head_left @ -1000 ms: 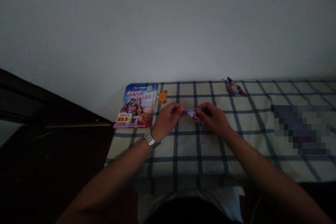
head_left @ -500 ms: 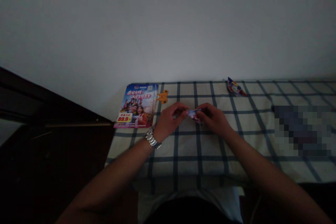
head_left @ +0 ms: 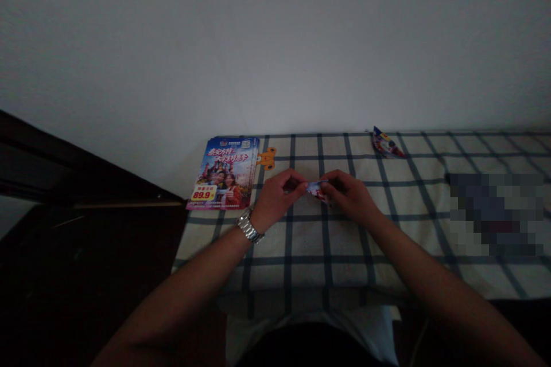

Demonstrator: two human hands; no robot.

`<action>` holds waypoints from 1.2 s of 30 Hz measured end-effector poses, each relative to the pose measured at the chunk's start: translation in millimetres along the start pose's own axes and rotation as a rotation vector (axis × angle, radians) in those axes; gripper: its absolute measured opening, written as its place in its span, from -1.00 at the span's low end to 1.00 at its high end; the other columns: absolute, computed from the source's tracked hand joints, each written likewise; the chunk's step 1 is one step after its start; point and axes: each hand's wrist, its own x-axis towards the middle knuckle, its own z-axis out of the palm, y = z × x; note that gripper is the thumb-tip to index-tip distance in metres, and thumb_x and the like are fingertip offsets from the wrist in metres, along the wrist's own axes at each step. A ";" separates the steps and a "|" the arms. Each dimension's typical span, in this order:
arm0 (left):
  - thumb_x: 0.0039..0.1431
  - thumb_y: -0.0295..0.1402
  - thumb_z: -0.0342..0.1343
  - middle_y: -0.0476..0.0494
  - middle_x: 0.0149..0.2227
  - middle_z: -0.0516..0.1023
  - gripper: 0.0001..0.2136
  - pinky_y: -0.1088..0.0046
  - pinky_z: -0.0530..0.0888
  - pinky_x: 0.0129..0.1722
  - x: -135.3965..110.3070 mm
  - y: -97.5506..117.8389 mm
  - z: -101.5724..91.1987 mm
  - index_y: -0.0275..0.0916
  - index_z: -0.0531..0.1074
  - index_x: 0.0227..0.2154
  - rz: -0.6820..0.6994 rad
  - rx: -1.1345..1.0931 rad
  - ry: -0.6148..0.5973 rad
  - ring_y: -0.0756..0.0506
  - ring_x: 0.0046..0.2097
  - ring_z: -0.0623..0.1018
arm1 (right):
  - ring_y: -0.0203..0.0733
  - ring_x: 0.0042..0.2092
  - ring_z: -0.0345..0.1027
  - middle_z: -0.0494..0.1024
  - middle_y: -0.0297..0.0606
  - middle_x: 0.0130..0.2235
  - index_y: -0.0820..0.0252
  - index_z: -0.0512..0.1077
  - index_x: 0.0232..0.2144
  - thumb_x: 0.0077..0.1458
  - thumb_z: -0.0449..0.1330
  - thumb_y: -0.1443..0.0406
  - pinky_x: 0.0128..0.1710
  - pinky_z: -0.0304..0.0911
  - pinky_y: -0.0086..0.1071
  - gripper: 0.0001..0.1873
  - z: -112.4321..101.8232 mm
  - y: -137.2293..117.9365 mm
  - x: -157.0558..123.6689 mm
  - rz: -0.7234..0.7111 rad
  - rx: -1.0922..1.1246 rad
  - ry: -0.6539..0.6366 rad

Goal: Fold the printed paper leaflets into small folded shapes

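Observation:
Between my two hands is a small folded flyer, white and blue on top with red and dark print below. My left hand pinches its left end between thumb and forefinger; a silver watch is on that wrist. The right end is in the closed fingers of my right hand, which cover part of it. Both hands are just above the checked tablecloth.
A stack of printed flyers lies at the table's left end, beside an orange bear-shaped piece. Near the wall sits a folded colourful paper. A blurred-out dark object is at the right.
Both hands keep their pinch on the folded flyer and have shifted only very slightly. Everything else on the table stays where it was.

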 end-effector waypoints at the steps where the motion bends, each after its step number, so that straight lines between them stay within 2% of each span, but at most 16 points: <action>1: 0.29 -0.21 0.18 -0.03 -0.33 0.62 -0.83 0.45 0.53 -0.25 0.0 -0.3 -0.1 -0.20 0.50 -0.28 -0.004 0.005 -0.006 -0.04 -0.30 0.60 | -0.18 -0.37 0.47 0.61 -0.30 -0.37 0.10 0.46 -0.18 0.26 0.20 0.11 -0.39 0.32 -0.34 -0.79 0.0 0.2 -0.1 0.003 0.000 -0.004; 5: 0.30 -0.17 0.16 -0.05 -0.33 0.61 -0.80 0.44 0.51 -0.26 0.0 -2.7 0.4 -0.21 0.49 -0.27 -0.014 0.025 -0.015 -0.06 -0.30 0.59 | -0.17 -0.36 0.48 0.60 -0.30 -0.37 0.11 0.46 -0.17 0.26 0.20 0.11 -0.38 0.33 -0.33 -0.78 -0.2 -0.6 -0.5 0.001 -0.003 -0.008; 10: 0.27 -0.26 0.16 -0.04 -0.31 0.60 -0.87 0.45 0.49 -0.26 -0.9 -2.6 1.6 -0.21 0.48 -0.26 0.002 0.052 -0.029 -0.05 -0.29 0.58 | -0.19 -0.36 0.47 0.60 -0.31 -0.37 0.11 0.48 -0.16 0.26 0.21 0.12 -0.35 0.33 -0.34 -0.78 -0.7 -2.3 -0.3 -0.015 -0.025 -0.031; 18: 0.30 -0.27 0.16 -0.06 -0.22 0.61 -0.87 0.41 0.52 -0.10 -2.6 1.7 1.8 -0.19 0.51 -0.18 0.092 0.096 -0.036 -0.06 -0.19 0.61 | -0.19 -0.34 0.47 0.61 -0.30 -0.33 0.11 0.50 -0.17 0.25 0.23 0.13 -0.35 0.33 -0.37 -0.79 -1.6 -2.9 0.0 -0.028 -0.048 -0.046; 27: 0.31 -0.23 0.15 -0.06 -0.28 0.63 -0.84 0.41 0.53 -0.17 -1.9 -0.8 1.9 -0.20 0.51 -0.23 0.030 0.037 -0.094 -0.06 -0.24 0.62 | -0.17 -0.28 0.52 0.64 -0.28 -0.29 0.09 0.53 -0.15 0.25 0.24 0.14 -0.30 0.39 -0.35 -0.79 -0.6 -3.0 -1.0 -0.043 -0.045 -0.064; 32: 0.31 -0.22 0.15 -0.05 -0.29 0.61 -0.84 0.42 0.52 -0.21 -2.2 -0.3 3.0 -0.20 0.50 -0.25 0.012 0.007 -0.063 -0.05 -0.26 0.60 | -0.15 -0.27 0.55 0.66 -0.26 -0.25 0.08 0.51 -0.08 0.23 0.26 0.10 -0.27 0.45 -0.30 -0.72 -0.1 -0.7 -1.4 -0.026 0.027 -0.044; 36: 0.31 -0.21 0.15 -0.04 -0.32 0.59 -0.83 0.44 0.49 -0.24 -1.2 -0.4 2.5 -0.20 0.47 -0.27 0.009 -0.009 0.000 -0.05 -0.28 0.58 | -0.10 -0.16 0.59 0.67 -0.23 -0.17 0.07 0.47 0.00 0.20 0.29 0.07 -0.12 0.50 -0.21 -0.63 0.0 0.4 -0.3 0.000 0.160 -0.027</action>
